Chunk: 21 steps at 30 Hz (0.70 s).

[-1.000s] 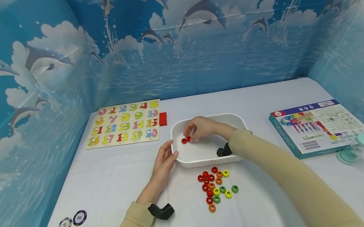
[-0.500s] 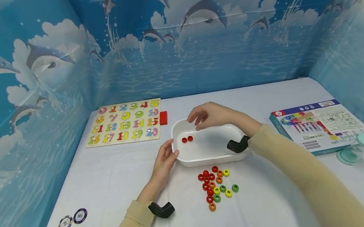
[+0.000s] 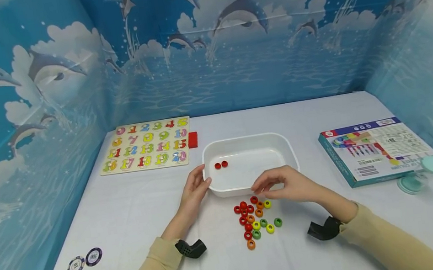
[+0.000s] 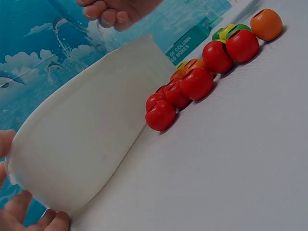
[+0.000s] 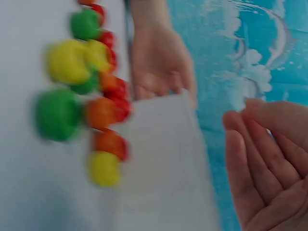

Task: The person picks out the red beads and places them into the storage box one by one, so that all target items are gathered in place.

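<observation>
A white plastic tray (image 3: 251,164) stands on the table with two red beads (image 3: 221,165) inside, towards its left end. My left hand (image 3: 188,199) holds that left end, fingers and thumb about the rim and wall. My right hand (image 3: 290,184) hovers over the tray's near edge, fingers loosely bent and nothing between them; the right wrist view shows the fingertips (image 5: 236,139) bare. Just in front of the tray lies a loose group of red, orange, yellow and green beads (image 3: 256,224), partly blurred in the right wrist view.
A number puzzle board (image 3: 145,146) lies at the back left, a red block (image 3: 192,139) beside it. At right are a flat toy box (image 3: 376,149) and a small clear jar with a mint lid (image 3: 412,182). Two poker chips (image 3: 94,257) lie at front left.
My right hand has let go of a red bead inside the tray, lifted out, and come back towards me to the near edge. My left hand stays at the tray's left end.
</observation>
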Available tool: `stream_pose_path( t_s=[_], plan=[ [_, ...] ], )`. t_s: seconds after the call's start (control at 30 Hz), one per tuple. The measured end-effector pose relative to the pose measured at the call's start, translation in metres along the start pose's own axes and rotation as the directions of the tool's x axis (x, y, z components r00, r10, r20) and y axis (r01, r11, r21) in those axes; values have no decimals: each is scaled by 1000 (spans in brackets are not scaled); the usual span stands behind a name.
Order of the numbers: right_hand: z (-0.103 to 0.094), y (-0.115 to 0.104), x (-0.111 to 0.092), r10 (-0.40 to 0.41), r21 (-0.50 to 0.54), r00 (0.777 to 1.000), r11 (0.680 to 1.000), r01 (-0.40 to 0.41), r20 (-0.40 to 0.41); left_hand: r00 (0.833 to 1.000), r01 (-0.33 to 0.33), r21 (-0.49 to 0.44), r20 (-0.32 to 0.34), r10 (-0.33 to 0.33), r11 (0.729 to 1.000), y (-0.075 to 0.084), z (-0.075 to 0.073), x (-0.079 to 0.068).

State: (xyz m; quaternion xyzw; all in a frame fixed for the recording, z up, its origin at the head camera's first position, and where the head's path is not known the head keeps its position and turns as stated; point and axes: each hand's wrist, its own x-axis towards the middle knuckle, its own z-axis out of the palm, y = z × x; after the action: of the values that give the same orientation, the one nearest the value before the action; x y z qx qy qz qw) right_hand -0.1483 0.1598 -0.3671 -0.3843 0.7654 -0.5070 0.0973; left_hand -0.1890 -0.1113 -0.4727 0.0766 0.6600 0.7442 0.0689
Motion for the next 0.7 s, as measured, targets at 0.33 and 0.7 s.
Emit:
stream_pose_path(
  t_s=[0.33, 0.7],
  plan=[
    [41, 63, -26, 29, 15, 982, 1000, -27, -186, 1000, -5, -6, -1, 5, 1000, -1, 0, 0],
    [58, 85, -27, 72, -144, 943, 982, -125, -324, 1000, -16, 20, 14, 16, 1000, -2, 0, 2]
  ],
)
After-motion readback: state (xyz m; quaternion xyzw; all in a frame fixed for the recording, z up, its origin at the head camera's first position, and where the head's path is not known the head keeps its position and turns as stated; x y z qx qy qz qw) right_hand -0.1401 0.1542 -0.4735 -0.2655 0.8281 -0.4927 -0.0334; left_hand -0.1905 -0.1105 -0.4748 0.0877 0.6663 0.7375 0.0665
